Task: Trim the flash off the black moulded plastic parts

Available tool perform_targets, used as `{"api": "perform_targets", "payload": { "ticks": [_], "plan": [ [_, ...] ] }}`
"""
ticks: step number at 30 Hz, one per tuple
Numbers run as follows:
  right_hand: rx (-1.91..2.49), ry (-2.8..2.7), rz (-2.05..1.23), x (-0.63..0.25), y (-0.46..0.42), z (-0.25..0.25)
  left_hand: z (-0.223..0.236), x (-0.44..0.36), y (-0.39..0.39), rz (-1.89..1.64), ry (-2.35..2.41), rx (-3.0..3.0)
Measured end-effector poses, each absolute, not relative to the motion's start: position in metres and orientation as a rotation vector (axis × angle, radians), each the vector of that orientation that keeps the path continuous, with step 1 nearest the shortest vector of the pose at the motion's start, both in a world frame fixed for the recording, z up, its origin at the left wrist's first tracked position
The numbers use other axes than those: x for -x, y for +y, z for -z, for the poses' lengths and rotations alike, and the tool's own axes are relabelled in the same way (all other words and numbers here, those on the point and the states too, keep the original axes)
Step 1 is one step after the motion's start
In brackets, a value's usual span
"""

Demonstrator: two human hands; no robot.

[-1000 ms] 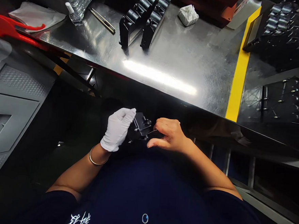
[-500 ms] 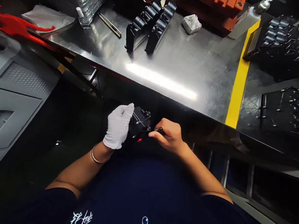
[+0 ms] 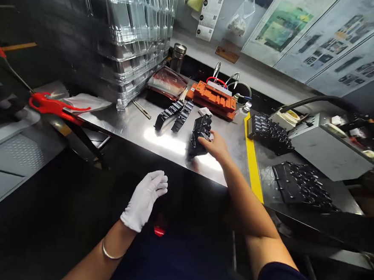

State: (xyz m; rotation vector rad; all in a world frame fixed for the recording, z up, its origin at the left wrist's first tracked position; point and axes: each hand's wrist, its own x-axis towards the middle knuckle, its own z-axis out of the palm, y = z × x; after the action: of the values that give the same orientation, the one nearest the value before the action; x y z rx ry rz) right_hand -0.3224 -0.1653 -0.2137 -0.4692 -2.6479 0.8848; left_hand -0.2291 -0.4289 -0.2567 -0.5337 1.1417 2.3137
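Note:
My right hand (image 3: 217, 147), bare, reaches out over the metal table and grips a black molded plastic part (image 3: 197, 134). A small metallic sliver shows by its fingertips, too small to name. The part stands tilted at the table's front, just right of two long black plastic pieces, one on the left (image 3: 168, 115) and one on the right (image 3: 182, 115). My left hand (image 3: 146, 199), in a white glove, hangs in front of the table edge. Its fingers are loosely bent, with nothing in them.
Clear plastic trays (image 3: 132, 46) are stacked high at the back left. A red air gun (image 3: 53, 105) lies at the left edge. An orange fixture (image 3: 214, 97) sits behind. Right of the yellow tape (image 3: 254, 166) are black parts (image 3: 303, 186) and a grey box (image 3: 329, 145).
The black plastic part has gone from my gloved left hand, near my body, to the table in my right hand. My left hand has let go. The view has tilted up.

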Motion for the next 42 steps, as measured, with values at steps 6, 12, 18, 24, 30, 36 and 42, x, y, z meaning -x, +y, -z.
{"api": "perform_targets", "payload": {
  "ticks": [6, 12, 18, 24, 30, 36, 42],
  "plan": [
    [0.537, -2.769, -0.802, 0.398, -0.190, 0.207, 0.265, 0.219, -0.438, -2.233, 1.193, 0.628],
    [0.338, -2.680, -1.098, 0.324, -0.129, 0.215, 0.276, 0.225, -0.451, -2.053, 1.393, 0.646],
    [1.557, -2.300, -0.028, 0.128, -0.003, 0.198, 0.292, 0.229, -0.452, -1.816, 1.505, 0.626],
    [1.581, -2.325, -0.109, 0.067, 0.049, 0.219, 0.284, 0.222, -0.393, -1.683, 1.443, 0.262],
    [1.194, -2.121, -0.786, 0.097, 0.008, 0.233, 0.248, 0.219, -0.328, -1.579, 1.619, -0.125],
    [0.728, -2.429, -1.499, 0.126, -0.125, 0.250, 0.248, 0.230, -0.310, -1.614, 1.894, -0.298],
    [0.316, -2.709, -1.466, 0.169, -0.151, 0.246, 0.265, 0.228, -0.356, -1.720, 1.967, -0.075]
  ]
}}
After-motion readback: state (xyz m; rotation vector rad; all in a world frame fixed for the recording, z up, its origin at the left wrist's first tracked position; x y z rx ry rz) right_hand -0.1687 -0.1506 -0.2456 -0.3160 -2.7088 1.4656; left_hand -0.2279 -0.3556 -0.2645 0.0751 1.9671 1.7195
